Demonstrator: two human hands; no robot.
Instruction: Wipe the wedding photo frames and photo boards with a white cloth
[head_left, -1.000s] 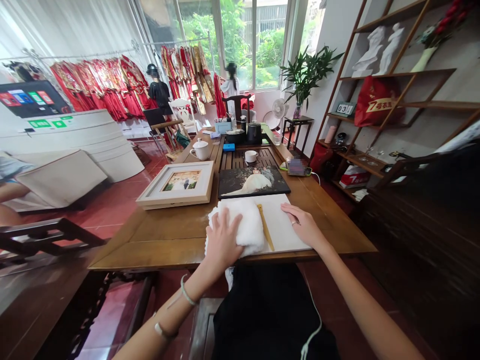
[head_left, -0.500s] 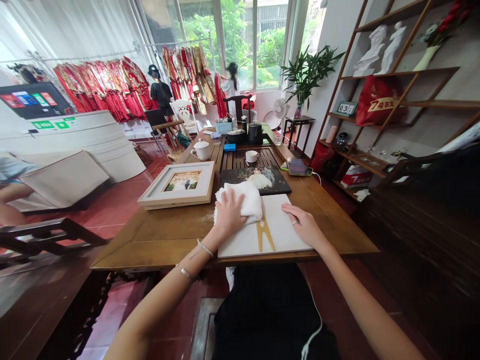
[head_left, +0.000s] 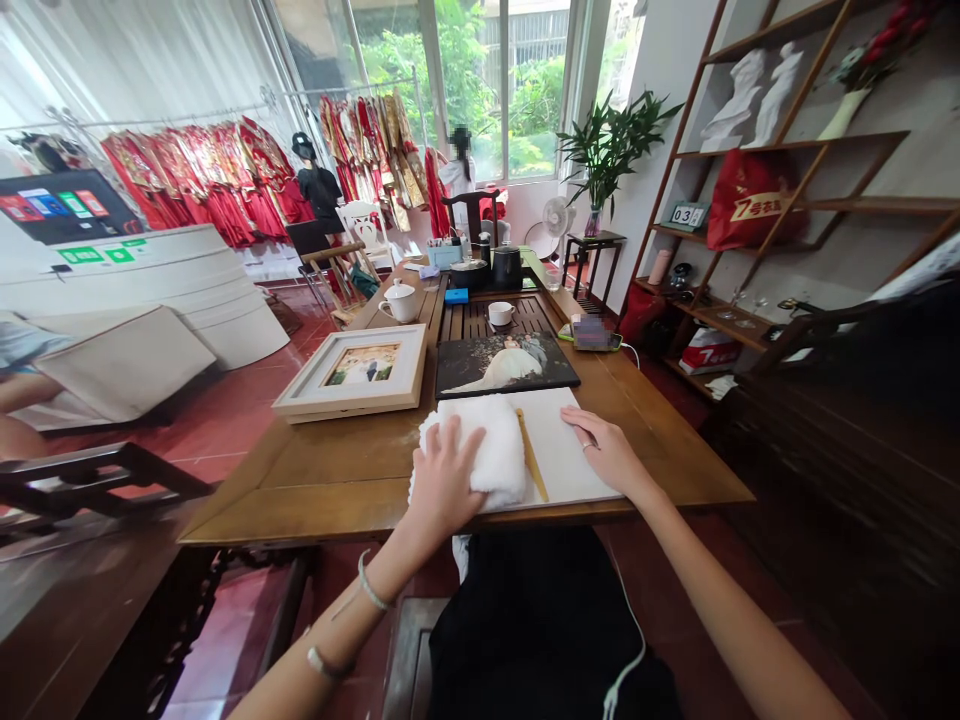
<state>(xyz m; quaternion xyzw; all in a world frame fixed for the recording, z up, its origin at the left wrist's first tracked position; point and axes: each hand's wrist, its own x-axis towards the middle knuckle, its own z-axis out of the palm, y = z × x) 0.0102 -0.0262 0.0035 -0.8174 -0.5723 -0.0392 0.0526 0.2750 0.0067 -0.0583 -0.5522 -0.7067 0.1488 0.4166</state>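
A white board [head_left: 553, 440] lies flat at the table's near edge. On its left part rests a folded white towel [head_left: 499, 450], with my left hand [head_left: 442, 475] spread over it, fingertips and thumb pressing into the cloth. A gold strip [head_left: 532, 460] shows beside the towel; whether it is printed or a loose piece I cannot tell, and the towel covers part of it. My right hand [head_left: 606, 448] lies on the board's right side, fingers stretched out and nearly flat. Just beyond the board is a dark picture panel [head_left: 465, 365] with a white gown on it.
To the left sits a light-framed photo [head_left: 296, 395]. Farther back on the wooden table [head_left: 315, 475] are a lidded white teapot [head_left: 403, 302], a white cup [head_left: 501, 313], a small blue box [head_left: 456, 296] and a plugged-in phone [head_left: 592, 335]. Shelves [head_left: 795, 150] stand on the right.
My left hand has slid the towel toward me and slightly left, so it now covers more of the gold shape and uncovers the picture panel's lower left. My right hand has stayed in place.
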